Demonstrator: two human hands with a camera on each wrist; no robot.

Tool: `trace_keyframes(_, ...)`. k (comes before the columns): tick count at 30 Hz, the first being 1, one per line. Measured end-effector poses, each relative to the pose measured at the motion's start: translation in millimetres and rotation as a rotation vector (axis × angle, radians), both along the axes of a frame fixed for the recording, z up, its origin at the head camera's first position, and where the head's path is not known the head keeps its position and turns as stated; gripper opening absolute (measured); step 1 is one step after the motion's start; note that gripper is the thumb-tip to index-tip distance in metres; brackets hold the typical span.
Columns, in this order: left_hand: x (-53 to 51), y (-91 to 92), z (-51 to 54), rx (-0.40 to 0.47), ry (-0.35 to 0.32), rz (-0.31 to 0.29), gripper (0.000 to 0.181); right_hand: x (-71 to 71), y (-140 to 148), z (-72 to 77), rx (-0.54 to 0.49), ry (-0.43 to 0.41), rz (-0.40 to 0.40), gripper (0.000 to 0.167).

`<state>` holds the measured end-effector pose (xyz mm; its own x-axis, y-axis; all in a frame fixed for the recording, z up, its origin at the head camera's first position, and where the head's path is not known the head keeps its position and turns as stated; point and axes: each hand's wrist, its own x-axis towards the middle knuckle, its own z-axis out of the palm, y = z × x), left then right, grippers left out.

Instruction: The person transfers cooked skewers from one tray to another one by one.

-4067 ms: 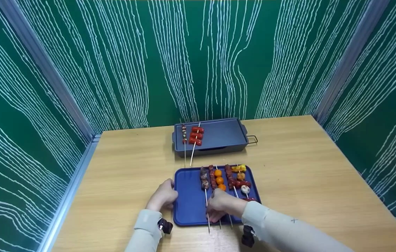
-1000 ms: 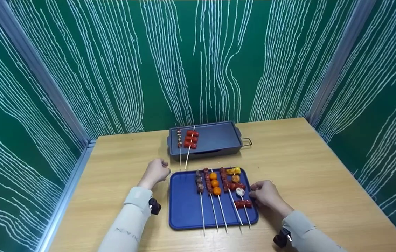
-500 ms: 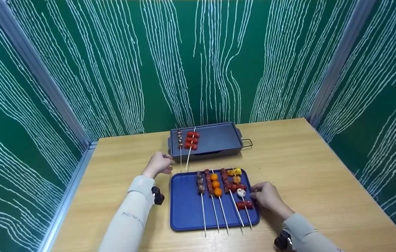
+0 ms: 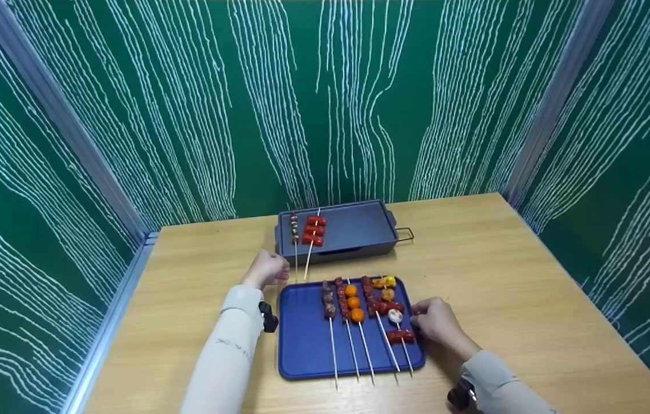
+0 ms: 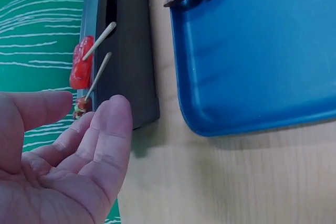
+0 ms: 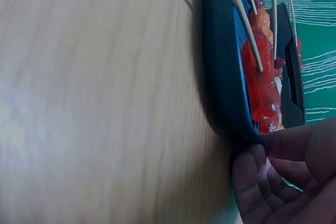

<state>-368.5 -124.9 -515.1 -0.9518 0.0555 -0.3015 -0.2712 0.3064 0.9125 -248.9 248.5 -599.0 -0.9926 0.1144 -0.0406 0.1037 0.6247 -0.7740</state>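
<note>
My left hand (image 4: 270, 269) is just off the near left corner of the grey grill pan (image 4: 359, 224). In the left wrist view its thumb and fingers (image 5: 113, 129) are apart, with nothing visibly held, close to the stick of the small mixed skewer (image 4: 295, 230). Beside that lies a red sausage skewer (image 4: 314, 231); both sticks overhang the pan's front. With thumb and curled fingers my right hand (image 4: 438, 322) pinches the right rim of the blue tray (image 4: 302, 345). A dark meat skewer (image 4: 329, 302) and an orange-ball skewer (image 4: 352, 302) lie on it.
More skewers lie at the tray's right, including one with a white round piece (image 4: 395, 316) and red pieces. Their sticks overhang the tray's front edge. The pan has a wire handle (image 4: 406, 234) on its right. A green patterned wall (image 4: 359, 144) stands behind the wooden table (image 4: 474, 259).
My left hand has left the tray's left edge and moved forward to the pan's corner. My right hand has gone from the skewer sticks to the tray's right rim and stays there.
</note>
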Motion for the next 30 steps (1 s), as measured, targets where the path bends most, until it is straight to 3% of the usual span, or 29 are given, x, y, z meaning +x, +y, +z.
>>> trace_keyframes(6, -4.0, 8.1, -4.8, 0.005, -0.011, -0.002, 0.015, 0.7, -0.3, 1.0, -0.024, -0.011, -0.003, 0.018)
trace_keyframes(16, -8.8, 18.0, -17.5, 0.091, -0.054, 0.005, 0.017, 0.0, -0.3, 2.1, -0.023, -0.031, 0.011, 0.022)
trace_keyframes(26, -14.8, 28.4, -23.1, 0.276, -0.071, 0.009, 0.027, 0.4, -0.5, -0.3, -0.010, -0.005, 0.016, 0.015)
trace_keyframes(30, -17.3, 29.4, -21.7, 0.306, -0.081, 0.000, 0.025, 0.0, -0.3, -0.8, -0.011, 0.020, 0.018, 0.014)
